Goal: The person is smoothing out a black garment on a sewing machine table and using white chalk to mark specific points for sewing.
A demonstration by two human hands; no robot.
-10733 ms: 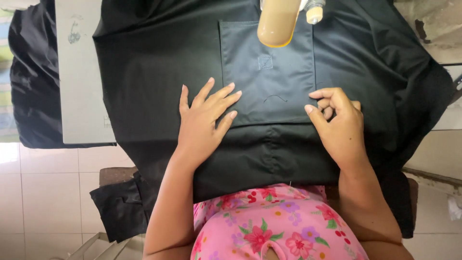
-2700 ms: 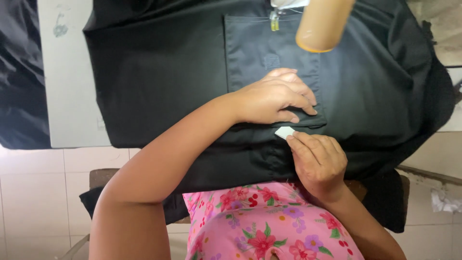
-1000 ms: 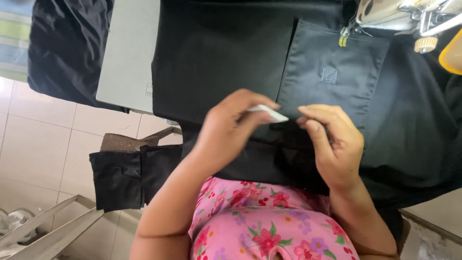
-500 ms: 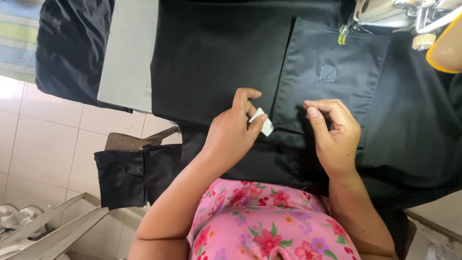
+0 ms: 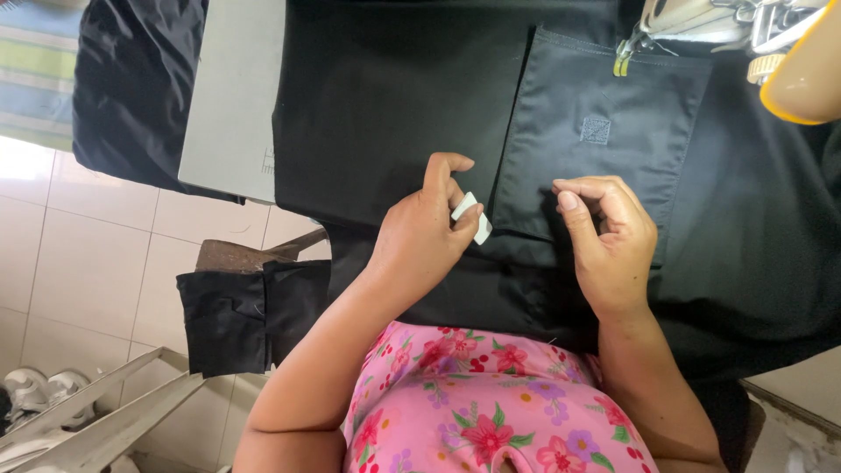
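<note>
The black woven fabric garment (image 5: 394, 96) lies spread on the grey table (image 5: 229, 96), its dark rectangular patch pocket (image 5: 604, 131) positioned under the metal sewing machine head (image 5: 701, 17). The left hand (image 5: 420, 241) has a pinching grip on a small white chalk piece (image 5: 471, 217) beside the pocket's edge. The right hand (image 5: 613, 241), fingers curled and grasping nothing visible, rests on the pocket. No chalk line is discernible.

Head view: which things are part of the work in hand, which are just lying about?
In hand:
- left hand pinching a small white chalk piece
- right hand resting on the dark pocket panel
- black garment spread under both hands

Lying about:
- folded black cloth
- metal rack on the tiled floor
</note>
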